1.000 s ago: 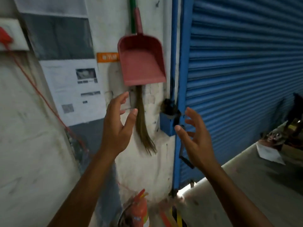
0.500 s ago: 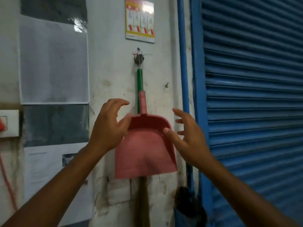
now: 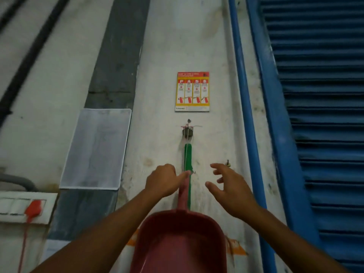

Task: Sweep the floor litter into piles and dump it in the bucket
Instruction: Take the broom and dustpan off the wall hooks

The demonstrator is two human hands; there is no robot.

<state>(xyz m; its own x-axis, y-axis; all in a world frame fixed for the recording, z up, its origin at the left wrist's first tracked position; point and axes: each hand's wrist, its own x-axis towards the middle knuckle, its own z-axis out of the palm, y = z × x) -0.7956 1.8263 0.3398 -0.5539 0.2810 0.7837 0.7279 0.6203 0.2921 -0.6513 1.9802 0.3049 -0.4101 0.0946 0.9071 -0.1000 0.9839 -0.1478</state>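
A red dustpan (image 3: 177, 243) hangs against the white wall, its pink handle pointing up along the green handle of a broom (image 3: 188, 154). Both hang from a hook (image 3: 187, 132) by string. My left hand (image 3: 163, 180) is at the top end of the dustpan handle, fingers curled, thumb tip pinching the handle's tip. To the right of the handle my right hand (image 3: 230, 190) hovers with fingers spread and holds nothing. The broom's bristles, the floor litter and the bucket are out of view.
A blue roller shutter (image 3: 319, 115) and a blue pipe (image 3: 244, 95) stand close on the right. A fire-extinguisher poster (image 3: 192, 91) is above the hook, a plastic sleeve (image 3: 96, 148) and a switch board (image 3: 23, 207) to the left. A small nail (image 3: 228, 163) sticks out by my right hand.
The view tilted up the wall. Both hands rose from beside the dustpan's scoop to its handle, and my left hand closed on the handle's top.
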